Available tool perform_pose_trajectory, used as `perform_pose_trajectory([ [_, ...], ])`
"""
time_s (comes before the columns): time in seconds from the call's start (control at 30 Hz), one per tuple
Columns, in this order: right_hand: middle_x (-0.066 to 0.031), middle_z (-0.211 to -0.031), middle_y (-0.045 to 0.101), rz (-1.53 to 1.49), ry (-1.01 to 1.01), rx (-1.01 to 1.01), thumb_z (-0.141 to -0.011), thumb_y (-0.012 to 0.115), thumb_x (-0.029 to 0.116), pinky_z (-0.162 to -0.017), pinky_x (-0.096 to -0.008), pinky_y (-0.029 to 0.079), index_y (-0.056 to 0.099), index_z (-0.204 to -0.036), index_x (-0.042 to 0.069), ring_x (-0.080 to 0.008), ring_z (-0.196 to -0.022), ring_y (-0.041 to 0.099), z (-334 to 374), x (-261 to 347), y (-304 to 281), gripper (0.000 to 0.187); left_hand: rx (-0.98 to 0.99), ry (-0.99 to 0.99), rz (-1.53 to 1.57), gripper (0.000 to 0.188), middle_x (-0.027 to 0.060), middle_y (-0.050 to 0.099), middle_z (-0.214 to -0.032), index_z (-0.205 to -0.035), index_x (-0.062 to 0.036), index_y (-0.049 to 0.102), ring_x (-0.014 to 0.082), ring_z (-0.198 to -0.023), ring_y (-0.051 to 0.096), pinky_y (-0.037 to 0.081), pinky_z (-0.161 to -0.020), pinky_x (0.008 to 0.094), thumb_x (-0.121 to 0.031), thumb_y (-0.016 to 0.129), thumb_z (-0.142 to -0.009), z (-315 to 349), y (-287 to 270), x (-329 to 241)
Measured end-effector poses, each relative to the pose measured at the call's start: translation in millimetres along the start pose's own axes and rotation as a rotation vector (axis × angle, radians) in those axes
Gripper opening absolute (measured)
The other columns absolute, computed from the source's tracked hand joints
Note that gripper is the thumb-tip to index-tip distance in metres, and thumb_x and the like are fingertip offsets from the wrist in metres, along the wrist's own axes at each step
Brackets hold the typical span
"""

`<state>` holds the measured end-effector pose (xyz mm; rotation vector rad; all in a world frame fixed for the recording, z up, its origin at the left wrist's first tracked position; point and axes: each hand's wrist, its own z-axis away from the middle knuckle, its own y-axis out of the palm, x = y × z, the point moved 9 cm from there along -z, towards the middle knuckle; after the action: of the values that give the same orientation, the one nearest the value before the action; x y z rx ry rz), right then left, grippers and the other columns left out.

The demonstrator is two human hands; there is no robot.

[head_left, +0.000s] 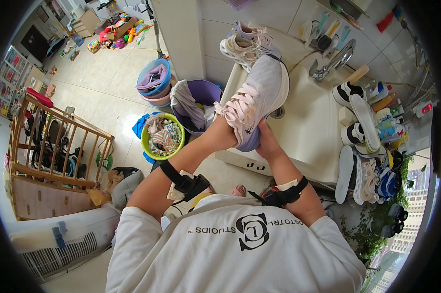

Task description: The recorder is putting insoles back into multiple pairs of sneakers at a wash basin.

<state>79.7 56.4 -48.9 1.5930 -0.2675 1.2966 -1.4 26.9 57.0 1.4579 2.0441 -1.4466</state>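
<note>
Over the white sink [310, 127], a pale grey and lavender sneaker [268, 83] with pink laces is held up, its toe pointing away from me. My left hand [224, 134] is closed on it by the laces and collar, with its fingers mostly hidden by the shoe. At the heel, my right hand [266, 139] grips the shoe from the right side, thumb along the back. A similar white sneaker [240, 50] with pale laces rests on the sink's far left corner. Beyond the basin stands a metal faucet [333, 63].
Black-and-white sneakers [349, 93], insoles [365, 122] and bottles [378, 92] crowd the right ledge. Left of the sink are a purple bucket [205, 90], a green basin [178, 121] of laundry and stacked tubs [153, 78]. A wooden crib [59, 141] stands farther left.
</note>
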Motion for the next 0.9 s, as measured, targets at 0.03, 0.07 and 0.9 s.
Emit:
perform_pose_trajectory([
  [0.03, -0.0059, -0.133, 0.039, 0.007, -0.005, 0.013, -0.081, 0.046, 0.057, -0.101, -0.0359, 0.032, 0.029, -0.133, 0.01, -0.0204, -0.12, 0.04, 0, 1, 1, 0.072, 0.014, 0.008, -0.002, 0.059, 0.02, 0.041, -0.125, -0.122, 0.0006, 0.042, 0.0353, -0.118, 0.035, 0.026, -0.101, 0.0371, -0.006, 0.061, -0.066, 1, 1, 0],
  [0.07, -0.0061, -0.132, 0.04, 0.015, -0.009, 0.026, -0.081, 0.046, 0.057, -0.101, -0.0359, 0.033, 0.029, -0.133, 0.01, -0.0204, -0.12, 0.04, 0, 1, 2, 0.073, 0.028, 0.017, -0.004, 0.059, 0.0204, 0.04, -0.126, -0.123, 0.0006, 0.041, 0.0357, -0.12, 0.034, 0.024, -0.102, 0.0371, -0.007, 0.06, -0.067, 1, 2, 1],
  [0.9, -0.0102, -0.132, 0.039, -0.083, 0.091, 0.061, -0.084, 0.045, 0.053, -0.1, -0.035, 0.033, 0.028, -0.133, 0.004, -0.0215, -0.118, 0.041, 4, -4, 19, 0.071, 0.465, -0.206, -0.188, 0.05, 0.0168, 0.039, -0.129, -0.127, -0.005, 0.039, 0.0312, -0.121, 0.032, 0.022, -0.103, 0.0341, -0.024, 0.047, -0.082, 16, 47, 26],
])
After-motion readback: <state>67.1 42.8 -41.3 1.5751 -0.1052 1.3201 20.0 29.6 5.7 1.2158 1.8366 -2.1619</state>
